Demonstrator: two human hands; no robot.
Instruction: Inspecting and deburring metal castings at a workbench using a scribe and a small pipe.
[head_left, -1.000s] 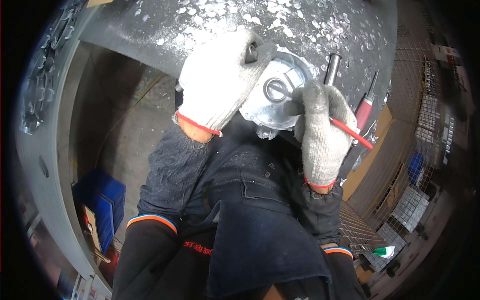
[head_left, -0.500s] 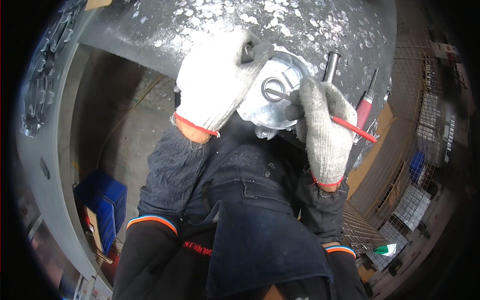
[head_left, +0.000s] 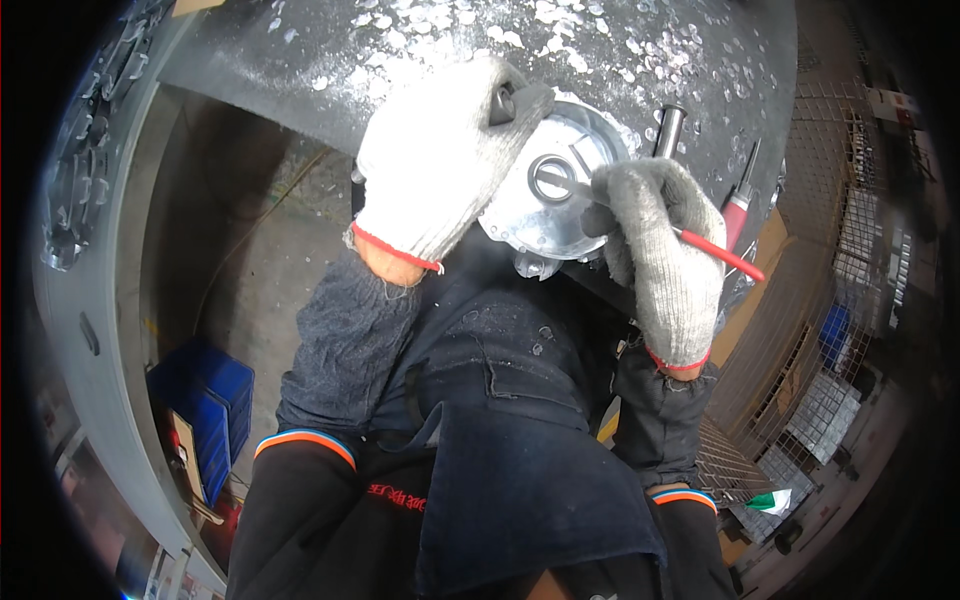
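Note:
A round silver metal casting [head_left: 517, 207] lies at the near edge of the dark worktable, with a raised ring around the hole in its middle. My left hand [head_left: 435, 150], in a white knit glove with a red cuff, grips its left side. A dark, round-ended piece [head_left: 503, 104] shows between that hand's thumb and finger; I cannot tell whether it belongs to the casting. My right hand [head_left: 665, 235], gloved too, is closed around a slim file with a red handle [head_left: 724, 256]. The file's flat grey blade reaches over the ring.
Right of the casting lies a shiny metal tube [head_left: 670, 132]. Beside it is a red-handled pointed tool [head_left: 737, 208]. Pale shavings [head_left: 560, 45] litter the table [head_left: 290, 90]. A blue crate [head_left: 205, 400] stands on the floor at left; wire mesh cages [head_left: 830, 180] are at right.
My right hand has shifted a little to the right with the file, whose blade has drawn back slightly across the ring. My left hand and the casting have barely moved.

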